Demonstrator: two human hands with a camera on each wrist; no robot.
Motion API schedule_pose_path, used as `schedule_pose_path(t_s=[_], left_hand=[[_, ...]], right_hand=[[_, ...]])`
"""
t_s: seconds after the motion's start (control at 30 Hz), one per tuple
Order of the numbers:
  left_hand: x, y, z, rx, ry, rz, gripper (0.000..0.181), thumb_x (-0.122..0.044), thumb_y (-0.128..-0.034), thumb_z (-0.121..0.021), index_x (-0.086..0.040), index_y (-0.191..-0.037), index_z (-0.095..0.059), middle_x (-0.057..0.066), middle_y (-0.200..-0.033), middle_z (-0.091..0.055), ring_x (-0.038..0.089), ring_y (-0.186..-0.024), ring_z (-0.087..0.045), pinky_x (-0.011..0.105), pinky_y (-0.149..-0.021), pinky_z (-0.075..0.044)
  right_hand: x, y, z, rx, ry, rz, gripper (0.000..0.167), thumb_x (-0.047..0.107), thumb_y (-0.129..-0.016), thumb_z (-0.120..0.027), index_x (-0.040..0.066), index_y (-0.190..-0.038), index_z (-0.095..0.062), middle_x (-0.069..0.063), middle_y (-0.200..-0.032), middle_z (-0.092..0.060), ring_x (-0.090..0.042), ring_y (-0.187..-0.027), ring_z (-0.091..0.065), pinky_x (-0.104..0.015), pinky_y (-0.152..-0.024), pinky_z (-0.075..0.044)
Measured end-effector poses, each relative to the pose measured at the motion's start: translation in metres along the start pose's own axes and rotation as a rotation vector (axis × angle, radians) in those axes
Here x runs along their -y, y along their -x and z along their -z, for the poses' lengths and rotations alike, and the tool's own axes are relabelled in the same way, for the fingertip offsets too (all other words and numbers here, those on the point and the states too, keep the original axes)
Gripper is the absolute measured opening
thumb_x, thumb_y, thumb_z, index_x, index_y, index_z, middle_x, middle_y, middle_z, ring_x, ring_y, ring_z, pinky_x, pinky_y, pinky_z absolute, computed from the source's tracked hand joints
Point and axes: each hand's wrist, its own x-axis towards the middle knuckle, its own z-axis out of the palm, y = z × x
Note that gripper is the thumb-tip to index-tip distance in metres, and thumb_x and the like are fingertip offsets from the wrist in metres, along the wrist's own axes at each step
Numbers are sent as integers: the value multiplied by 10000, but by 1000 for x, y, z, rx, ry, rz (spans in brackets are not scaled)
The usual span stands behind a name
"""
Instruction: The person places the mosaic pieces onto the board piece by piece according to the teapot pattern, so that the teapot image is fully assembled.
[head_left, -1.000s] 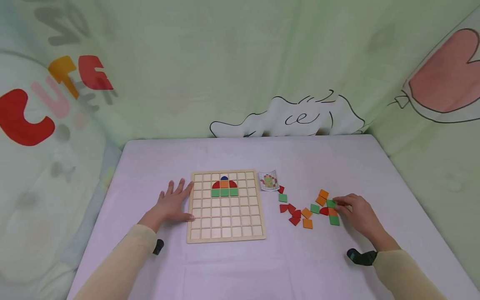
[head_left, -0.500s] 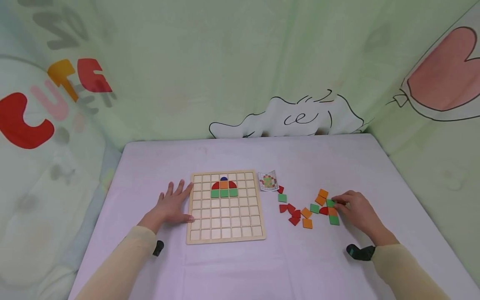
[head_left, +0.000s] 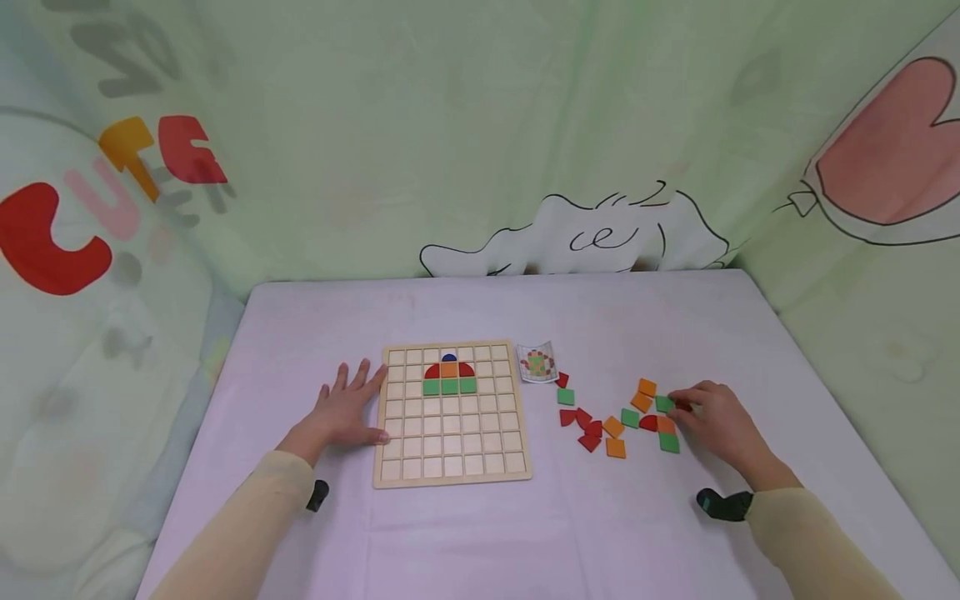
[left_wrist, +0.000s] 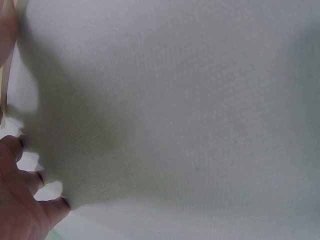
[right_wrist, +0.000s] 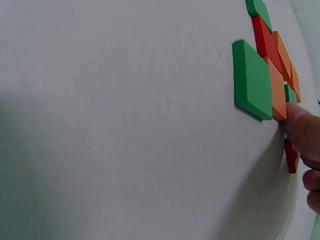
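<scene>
My left hand (head_left: pixel 347 410) lies with spread fingers at the left edge of the wooden grid board (head_left: pixel 452 482), its thumb and index fingertip touching the frame. In the left wrist view only a few fingers (left_wrist: pixel 15 195) and a sliver of the board show. On the right, my right hand (head_left: pixel 716 423) pinches a green square tile (head_left: pixel 663 403) by its right side with thumb and index finger. A red tile (right_wrist: pixel 291 157) lies partly hidden beneath that hand. Touching one another just below are an orange tile (head_left: pixel 666 425), a green tile (head_left: pixel 670 443) and a red quarter-round tile (head_left: pixel 648 423).
The board carries a blue half-round (head_left: pixel 449 357), red quarter-rounds (head_left: pixel 432 371), an orange square (head_left: pixel 448 369) and a row of green squares (head_left: pixel 450 387). A small pattern card (head_left: pixel 537 362) lies beside it. Several loose red (head_left: pixel 589 443), orange (head_left: pixel 616 448) and green tiles (head_left: pixel 566 397) are scattered between board and right hand.
The green tile at my right fingertips has shifted slightly away from the orange tile below it. My left hand stays where it was.
</scene>
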Motion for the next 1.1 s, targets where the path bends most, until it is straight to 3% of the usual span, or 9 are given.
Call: schedule_pose_path(t_s=[0.37, 0.53, 0.7, 1.1], left_hand=[[-9, 9, 9, 24, 10, 1, 1131, -409, -822, -844, -133, -1654, -130, 191, -1725, 9, 504, -1563, 102, 731, -1220, -39], [-11, 11, 10, 15, 9, -3, 1120, -401, -820, -848, -119, -1650, -152, 209, -1720, -11, 521, -1558, 81, 742, -1212, -59], [-9, 9, 10, 10, -9, 1, 1123, -418, -822, -843, -126, -1652, -146, 209, -1720, -12, 524, -1557, 73, 746, -1208, -73], [-10, 8, 10, 27, 10, 11, 1131, -399, -829, -841, -146, -1657, -114, 185, -1725, 23, 497, -1563, 114, 719, -1226, -26]], right_hand=[[-9, -2, -2, 1, -22, -19, 297, 79, -896, -765, -73, -1146, -714, -282, -1099, -626, -454, -1043, -528, -615, -910, -522], [-3, -1, 5, -12, -46, -13, 306, 97, -912, -750, -68, -1166, -701, -288, -1142, -612, -471, -1082, -509, -644, -939, -497], [17, -6, 10, -25, -75, 42, 284, 82, -928, -728, -59, -1174, -701, -275, -1159, -614, -459, -1101, -510, -635, -943, -512], [81, -27, 1, -3, -119, 112, 286, 82, -935, -730, -6, -1206, -714, -216, -1171, -629, -420, -1159, -517, -565, -938, -567]])
